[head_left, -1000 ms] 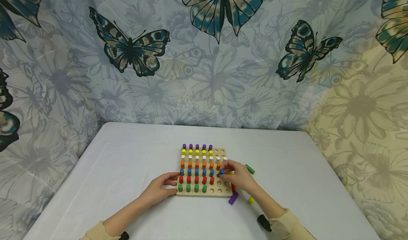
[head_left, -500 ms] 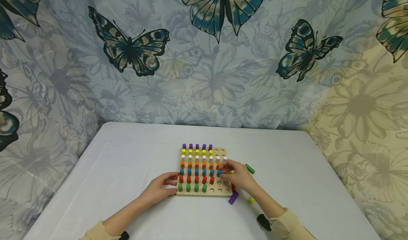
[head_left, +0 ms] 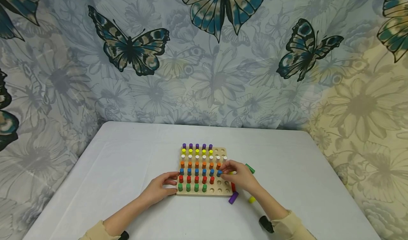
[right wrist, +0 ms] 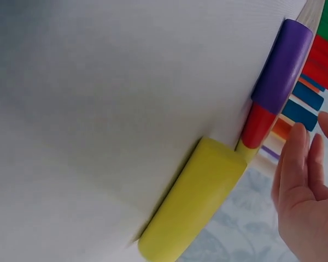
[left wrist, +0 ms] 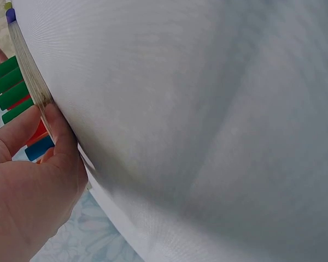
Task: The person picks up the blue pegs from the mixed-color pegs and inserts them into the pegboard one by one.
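Observation:
A wooden pegboard point(head_left: 204, 194) lies on the table with rows of coloured pegs standing in its holes. My left hand point(head_left: 156, 189) rests against its left edge, thumb and index finger spread along the side. In the left wrist view its fingertips touch the board's edge point(left wrist: 35, 82) beside the green pegs point(left wrist: 10, 82). My right hand point(head_left: 239, 176) hovers over the board's right side, thumb and index finger on either side of a blue peg point(head_left: 219, 173) that stands in the blue row. In the right wrist view those fingers are nearly straight, right at the blue peg's point(right wrist: 300, 113) end.
Loose pegs lie right of the board: a purple peg point(head_left: 233, 198), a red peg point(head_left: 233, 187), a green peg point(head_left: 250, 168) and a yellow peg point(head_left: 251, 199). Holes at the board's front right hold no pegs. A butterfly-print cloth point(head_left: 216, 84) hangs behind the white table point(head_left: 143, 144).
The blue peg, tilted in my right fingers a second ago, now stands upright in its row. My right hand has drawn slightly to the right. The left hand stays at the board's edge.

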{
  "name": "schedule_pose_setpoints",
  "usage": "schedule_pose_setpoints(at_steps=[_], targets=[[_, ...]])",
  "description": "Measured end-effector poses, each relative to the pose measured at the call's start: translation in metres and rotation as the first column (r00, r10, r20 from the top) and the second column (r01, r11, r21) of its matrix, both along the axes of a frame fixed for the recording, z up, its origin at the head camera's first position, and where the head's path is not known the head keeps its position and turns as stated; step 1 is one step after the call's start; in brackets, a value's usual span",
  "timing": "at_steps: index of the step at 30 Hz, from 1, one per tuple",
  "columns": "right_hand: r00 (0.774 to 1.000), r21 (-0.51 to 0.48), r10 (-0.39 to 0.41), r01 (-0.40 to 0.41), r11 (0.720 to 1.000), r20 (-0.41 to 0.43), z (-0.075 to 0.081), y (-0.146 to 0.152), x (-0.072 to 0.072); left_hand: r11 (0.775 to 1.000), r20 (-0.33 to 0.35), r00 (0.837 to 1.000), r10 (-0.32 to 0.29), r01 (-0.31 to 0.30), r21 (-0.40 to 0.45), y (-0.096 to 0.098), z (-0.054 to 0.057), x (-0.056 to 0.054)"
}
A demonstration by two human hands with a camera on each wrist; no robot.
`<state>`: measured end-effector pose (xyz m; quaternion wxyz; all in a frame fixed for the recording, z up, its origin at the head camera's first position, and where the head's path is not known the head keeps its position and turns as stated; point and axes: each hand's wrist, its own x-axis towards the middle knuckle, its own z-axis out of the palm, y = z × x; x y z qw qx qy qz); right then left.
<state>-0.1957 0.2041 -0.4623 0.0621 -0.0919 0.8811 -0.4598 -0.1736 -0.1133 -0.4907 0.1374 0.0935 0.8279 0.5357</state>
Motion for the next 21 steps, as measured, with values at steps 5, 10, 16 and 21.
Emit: schedule_pose_setpoints(at_steps=[5,10,16,21], targets=[[0.999,-0.017,-0.02,0.021,1.0,0.041,-0.001,0.006,0.001,1.0,0.002,1.0,-0.002,0.002,0.004,0.0,0.0,0.0],[0.997,-0.021,-0.027,0.029,0.999,0.067,0.0,0.013,0.004,1.0,0.003,1.0,-0.007,0.007,0.009,0.0,0.0,-0.001],[0.995,-0.005,-0.069,0.07,0.998,0.067,0.002,0.025,0.009,1.0,0.006,1.0,-0.007,0.007,0.002,0.0,0.0,-0.001],[0.993,0.004,-0.105,0.104,0.995,0.062,0.003,0.036,0.013,1.0,0.005,1.0,-0.001,0.001,-0.009,0.001,0.0,-0.001]])
